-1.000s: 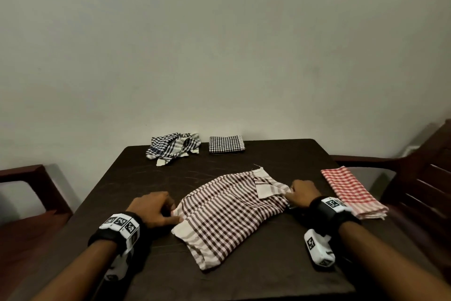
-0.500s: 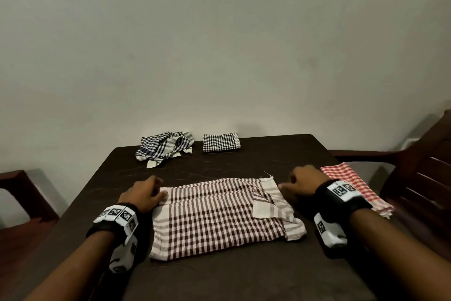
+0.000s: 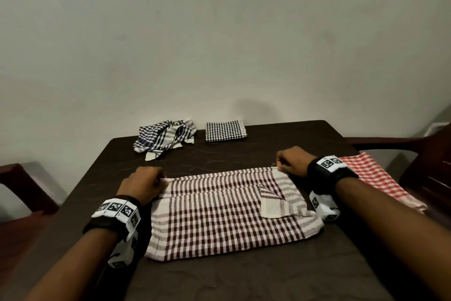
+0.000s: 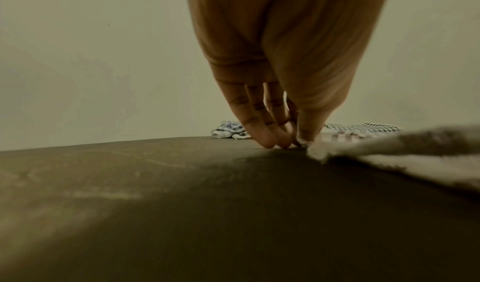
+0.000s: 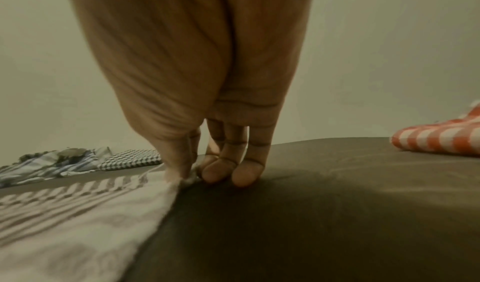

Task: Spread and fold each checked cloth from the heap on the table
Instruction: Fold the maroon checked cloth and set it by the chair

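A brown-and-white checked cloth (image 3: 219,213) lies spread flat on the dark table (image 3: 244,276), with a small triangular flap turned over near its right end. My left hand (image 3: 144,186) pinches its far left corner (image 4: 309,145). At the far right corner (image 5: 187,178), my right hand (image 3: 290,161) pinches the cloth, its other fingertips (image 5: 233,173) resting on the table. A crumpled blue-and-black checked heap (image 3: 163,138) lies at the table's far edge.
A folded black-and-white checked cloth (image 3: 225,131) sits beside the heap. A folded red checked cloth (image 3: 375,181) lies at the right edge of the table. Wooden chairs stand to the left (image 3: 19,183) and right (image 3: 427,164). A plain wall is behind.
Both hands have pulled the brown cloth from a slanted, bunched lie into a flat rectangle square to me, and moved its far edge farther up the table.
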